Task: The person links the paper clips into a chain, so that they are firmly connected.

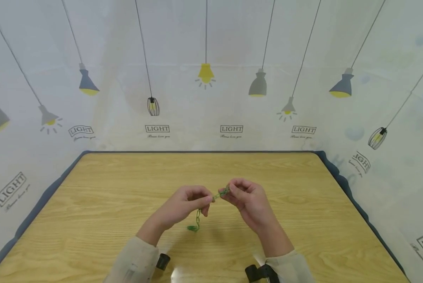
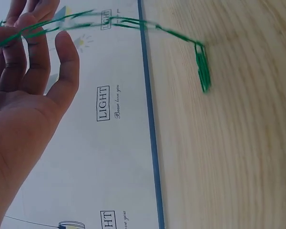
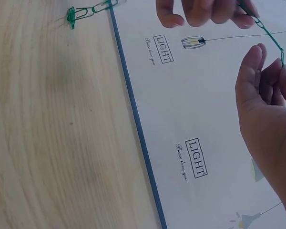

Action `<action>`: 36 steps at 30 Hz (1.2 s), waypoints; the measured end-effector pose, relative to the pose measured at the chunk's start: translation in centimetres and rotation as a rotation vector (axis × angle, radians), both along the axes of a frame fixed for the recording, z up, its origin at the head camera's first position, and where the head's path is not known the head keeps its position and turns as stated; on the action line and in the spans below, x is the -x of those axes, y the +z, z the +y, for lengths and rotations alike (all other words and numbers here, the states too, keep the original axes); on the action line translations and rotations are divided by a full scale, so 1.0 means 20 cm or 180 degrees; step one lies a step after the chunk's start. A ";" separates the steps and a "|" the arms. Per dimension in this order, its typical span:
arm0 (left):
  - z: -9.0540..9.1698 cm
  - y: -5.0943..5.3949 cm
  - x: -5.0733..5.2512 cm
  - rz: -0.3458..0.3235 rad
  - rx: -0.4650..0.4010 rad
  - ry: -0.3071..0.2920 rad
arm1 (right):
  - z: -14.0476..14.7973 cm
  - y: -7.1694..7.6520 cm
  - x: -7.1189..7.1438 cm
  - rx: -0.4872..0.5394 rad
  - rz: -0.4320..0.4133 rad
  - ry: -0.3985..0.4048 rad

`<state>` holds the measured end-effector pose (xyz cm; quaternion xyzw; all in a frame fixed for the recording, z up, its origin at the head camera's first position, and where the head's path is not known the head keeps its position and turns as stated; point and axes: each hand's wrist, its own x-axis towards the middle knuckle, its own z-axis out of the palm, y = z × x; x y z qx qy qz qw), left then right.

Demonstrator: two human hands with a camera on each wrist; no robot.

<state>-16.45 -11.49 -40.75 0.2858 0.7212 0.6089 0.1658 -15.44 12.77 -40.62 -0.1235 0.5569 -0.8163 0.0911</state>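
A chain of green paper clips [image 1: 198, 217] runs between the two hands above the wooden table. My left hand [image 1: 183, 205] pinches it between thumb and fingertips. From there the chain hangs down to a bunched end, seen in the left wrist view as a cluster of clips [image 2: 203, 71]. My right hand [image 1: 251, 204] pinches the chain's other end a little to the right and higher. In the right wrist view a thin stretch of clips [image 3: 269, 34] spans the gap between the hands. Fingers hide the exact clips being held.
The wooden table [image 1: 101, 204] has a dark blue edge and meets a pale wall sheet [image 1: 183, 47] printed with hanging lamps. Black camera mounts [image 1: 163, 261] show by both wrists, below the pale sleeves [image 1: 135, 259].
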 end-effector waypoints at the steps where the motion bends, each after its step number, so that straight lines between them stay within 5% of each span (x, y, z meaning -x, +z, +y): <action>1: 0.00 0.00 0.01 0.0003 0.0023 0.0000 | 0.01 0.00 0.00 -0.0017 0.0012 -0.0065; 24: -0.16 -0.07 0.05 -0.0115 0.0347 0.0134 | 0.11 0.06 0.01 0.0052 -0.0118 -0.0401; 36: -0.32 -0.09 0.05 -0.0139 0.0572 0.0258 | 0.18 0.06 0.02 0.0148 -0.0069 -0.0730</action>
